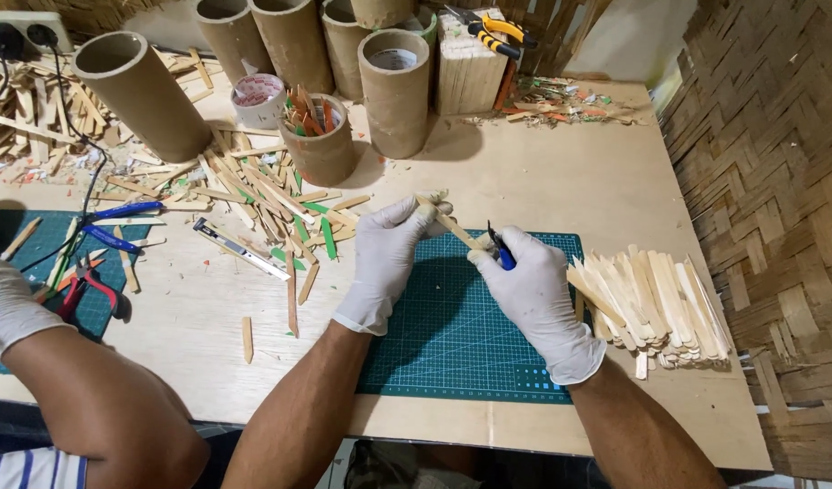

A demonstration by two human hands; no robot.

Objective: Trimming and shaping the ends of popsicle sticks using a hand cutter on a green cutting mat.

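I see cardboard tubes [142, 95] standing at the table's [561, 172] rear, yellow-handled pliers [493, 32] atop a stick block, and red-handled pliers [90, 290] lying left.

Thin pale wooden stick [449, 224] lay slanted above green cutting mat, far end pinched in gloved left hand [386, 258]. Blue-handled cutter [500, 249], dark blade up, sat gripped in gloved right hand [531, 288], tip touching stick's near end.

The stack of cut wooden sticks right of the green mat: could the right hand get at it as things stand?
Probably yes: the stack of cut sticks lies just beside the right hand, nothing between; but that hand holds a blue-handled cutter.
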